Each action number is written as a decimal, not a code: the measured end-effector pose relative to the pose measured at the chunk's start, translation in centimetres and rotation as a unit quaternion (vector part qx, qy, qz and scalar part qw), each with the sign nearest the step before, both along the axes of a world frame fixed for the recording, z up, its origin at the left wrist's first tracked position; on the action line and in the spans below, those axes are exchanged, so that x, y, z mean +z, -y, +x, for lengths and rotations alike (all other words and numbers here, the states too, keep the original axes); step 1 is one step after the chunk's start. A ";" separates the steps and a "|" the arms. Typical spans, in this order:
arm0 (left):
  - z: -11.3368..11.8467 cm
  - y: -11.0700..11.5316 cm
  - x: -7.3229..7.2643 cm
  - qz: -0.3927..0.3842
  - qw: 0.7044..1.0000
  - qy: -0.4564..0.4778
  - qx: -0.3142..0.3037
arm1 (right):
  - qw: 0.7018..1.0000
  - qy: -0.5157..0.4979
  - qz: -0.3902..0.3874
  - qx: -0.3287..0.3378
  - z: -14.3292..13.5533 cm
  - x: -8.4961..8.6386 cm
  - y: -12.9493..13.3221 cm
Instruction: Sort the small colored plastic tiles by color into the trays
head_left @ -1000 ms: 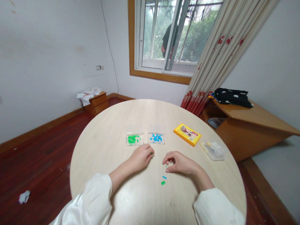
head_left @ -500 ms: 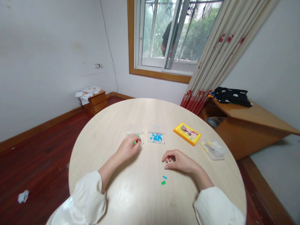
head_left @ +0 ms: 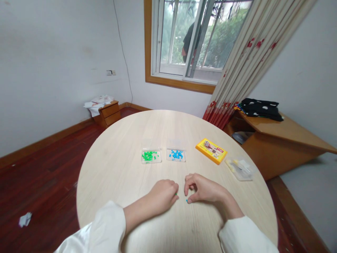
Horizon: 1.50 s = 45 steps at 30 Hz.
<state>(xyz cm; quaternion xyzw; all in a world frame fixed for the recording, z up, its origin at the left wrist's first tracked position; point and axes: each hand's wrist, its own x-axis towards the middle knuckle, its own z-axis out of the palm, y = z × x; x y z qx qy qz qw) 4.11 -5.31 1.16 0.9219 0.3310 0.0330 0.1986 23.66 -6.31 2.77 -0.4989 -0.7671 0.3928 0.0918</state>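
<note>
Two clear trays beyond hands: green-brick tray (head_left: 151, 156) left, blue-brick tray (head_left: 176, 155) right; yellow box (head_left: 211, 151) and plastic bag (head_left: 240, 168) further right on round table (head_left: 118, 168). Nothing blocks hands. Left hand (head_left: 163, 194) back from green tray, curled, pinching green brick (head_left: 176, 194). Right hand (head_left: 202, 188) curled, fingertips on blue brick (head_left: 186, 201); both too small to tell axis.
</note>
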 end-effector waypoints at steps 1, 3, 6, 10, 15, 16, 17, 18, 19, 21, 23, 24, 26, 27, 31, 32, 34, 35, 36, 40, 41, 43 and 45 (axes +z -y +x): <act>-0.5 -0.8 0.3 0.003 0.999 0.003 0.033 | 1.000 0.015 0.005 0.000 0.0 0.1 0.1; -1.7 -2.7 0.7 0.028 0.994 0.033 0.101 | 0.999 0.047 0.016 0.001 -0.1 0.2 0.3; -3.8 -5.5 1.1 0.085 0.974 0.075 0.196 | 0.997 0.073 0.033 0.011 -0.2 0.2 0.6; -6.1 -8.2 1.1 0.097 0.949 0.081 0.289 | 0.995 0.078 0.054 0.017 -0.4 0.2 1.0; -6.6 -8.9 0.8 0.086 0.949 0.073 0.295 | 0.998 -0.006 0.053 -0.020 -0.6 0.5 0.3; -6.4 -8.8 0.8 0.084 0.950 0.077 0.291 | 0.995 -0.039 0.070 -0.057 -0.7 0.5 -0.2; -6.2 -8.6 0.7 0.084 0.951 0.085 0.284 | 0.987 -0.072 0.097 -0.104 -0.7 0.3 -0.8; -5.8 -8.4 0.7 0.084 0.953 0.095 0.275 | 0.973 -0.103 0.134 -0.157 -0.7 0.1 -1.6; -5.4 -8.0 0.6 0.085 0.956 0.105 0.262 | 0.952 -0.131 0.175 -0.213 -0.7 -0.2 -2.5; -4.3 -7.1 0.3 0.083 0.964 0.122 0.221 | 0.910 -0.160 0.243 -0.295 -0.6 -1.0 -4.3; -2.8 -5.7 -0.1 0.071 0.975 0.133 0.161 | 0.883 -0.168 0.283 -0.335 -0.5 -2.0 -6.0; -2.0 -4.9 -0.3 0.063 0.980 0.140 0.128 | 0.874 -0.170 0.295 -0.346 -0.3 -2.5 -6.7; -0.5 -3.4 -0.6 0.059 0.985 0.151 0.056 | 0.864 -0.165 0.309 -0.363 0.1 -3.6 -7.4; 0.3 -2.8 -0.8 0.062 0.987 0.148 0.022 | 0.861 -0.159 0.313 -0.368 0.4 -4.0 -7.5; 2.3 -1.5 -1.5 0.065 0.990 0.116 -0.035 | 0.851 -0.140 0.318 -0.393 1.7 -5.2 -6.8; 2.6 -1.4 -1.7 0.063 0.991 0.111 -0.039 | 0.848 -0.138 0.318 -0.401 2.0 -5.3 -6.5; 3.1 -1.5 -2.0 0.057 0.992 0.109 -0.042 | 0.843 -0.136 0.318 -0.413 2.3 -5.4 -6.1; 3.3 -1.6 -2.2 0.055 0.992 0.111 -0.040 | 0.842 -0.135 0.317 -0.416 2.4 -5.4 -6.0; 3.5 -1.6 -2.3 0.054 0.992 0.111 -0.039 | 0.842 -0.135 0.316 -0.417 2.3 -5.3 -6.0; 4.1 -1.4 -2.5 0.072 0.992 0.095 -0.042 | 0.846 -0.139 0.315 -0.408 1.9 -5.3 -5.9; 4.0 -1.4 -2.4 0.080 0.992 0.089 -0.043 | 0.847 -0.138 0.314 -0.407 1.8 -5.3 -5.9; 3.5 -1.7 -2.0 0.089 0.992 0.086 -0.030 | 0.847 -0.137 0.312 -0.407 1.8 -5.3 -5.9; 2.2 -2.8 -1.4 0.093 0.990 0.106 0.015 | 0.847 -0.137 0.313 -0.408 1.8 -5.4 -5.8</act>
